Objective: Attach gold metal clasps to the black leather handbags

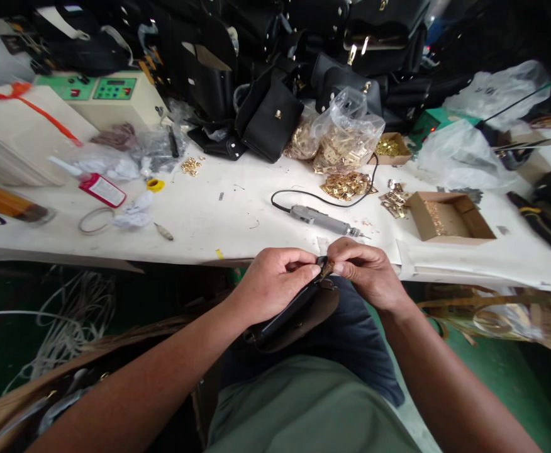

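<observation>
A black handbag (pixel 280 321) rests on my lap at the table's front edge, its flap hanging toward me. My left hand (pixel 275 283) is closed on the bag's upper edge, thumb and fingers pinching a black strap end. Close beside it, my right hand (pixel 365 270) pinches a small gold-coloured metal fitting (pixel 326 269) against that same spot. The fingers partly hide the fitting, so its exact shape is unclear. Just beyond my hands lies a grey electric screwdriver (pixel 322 220), its bit pointing right.
Gold metal fittings lie in a pile (pixel 346 185) and in a clear plastic bag (pixel 346 141). An open cardboard box (pixel 450 217) holds small copper-coloured pieces. Black handbags (pixel 270 113) crowd the back. Pliers (pixel 539 223) lie right, a red glue bottle (pixel 102 189) left.
</observation>
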The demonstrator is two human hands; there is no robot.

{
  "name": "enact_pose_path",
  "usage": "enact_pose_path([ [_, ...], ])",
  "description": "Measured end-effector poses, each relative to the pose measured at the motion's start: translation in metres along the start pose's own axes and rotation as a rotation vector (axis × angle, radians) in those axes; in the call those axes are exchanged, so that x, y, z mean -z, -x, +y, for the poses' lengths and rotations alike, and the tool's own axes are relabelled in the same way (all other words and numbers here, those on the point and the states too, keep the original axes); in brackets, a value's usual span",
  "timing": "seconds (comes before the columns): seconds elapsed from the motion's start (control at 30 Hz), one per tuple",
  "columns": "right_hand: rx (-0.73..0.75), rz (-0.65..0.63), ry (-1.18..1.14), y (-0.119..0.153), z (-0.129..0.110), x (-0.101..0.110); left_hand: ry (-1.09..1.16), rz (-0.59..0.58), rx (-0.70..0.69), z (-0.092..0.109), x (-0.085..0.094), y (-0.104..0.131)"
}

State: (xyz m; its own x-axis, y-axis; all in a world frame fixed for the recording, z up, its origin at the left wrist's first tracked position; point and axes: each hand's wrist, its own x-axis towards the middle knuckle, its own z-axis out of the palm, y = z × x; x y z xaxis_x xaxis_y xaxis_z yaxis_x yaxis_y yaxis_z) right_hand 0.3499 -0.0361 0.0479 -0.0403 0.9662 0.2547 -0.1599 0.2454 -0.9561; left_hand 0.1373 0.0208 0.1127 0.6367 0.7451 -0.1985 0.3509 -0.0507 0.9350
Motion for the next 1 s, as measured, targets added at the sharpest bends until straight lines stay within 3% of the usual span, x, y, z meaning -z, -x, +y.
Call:
enact_pose_path([
  [0.23,-0.022,-0.016,0.022,0.000,-0.002,-0.001,-0.032,-0.010,-0.014,-0.001,-0.002,0.001],
  [0.57,-0.158,0.090,0.088,0.000,-0.008,-0.006,0.014,0.004,-0.054,0.002,-0.003,0.002],
  [1.0,-0.090,0.012,0.073,-0.002,-0.010,0.000,0.087,-0.008,0.051,-0.005,-0.003,-0.003],
])
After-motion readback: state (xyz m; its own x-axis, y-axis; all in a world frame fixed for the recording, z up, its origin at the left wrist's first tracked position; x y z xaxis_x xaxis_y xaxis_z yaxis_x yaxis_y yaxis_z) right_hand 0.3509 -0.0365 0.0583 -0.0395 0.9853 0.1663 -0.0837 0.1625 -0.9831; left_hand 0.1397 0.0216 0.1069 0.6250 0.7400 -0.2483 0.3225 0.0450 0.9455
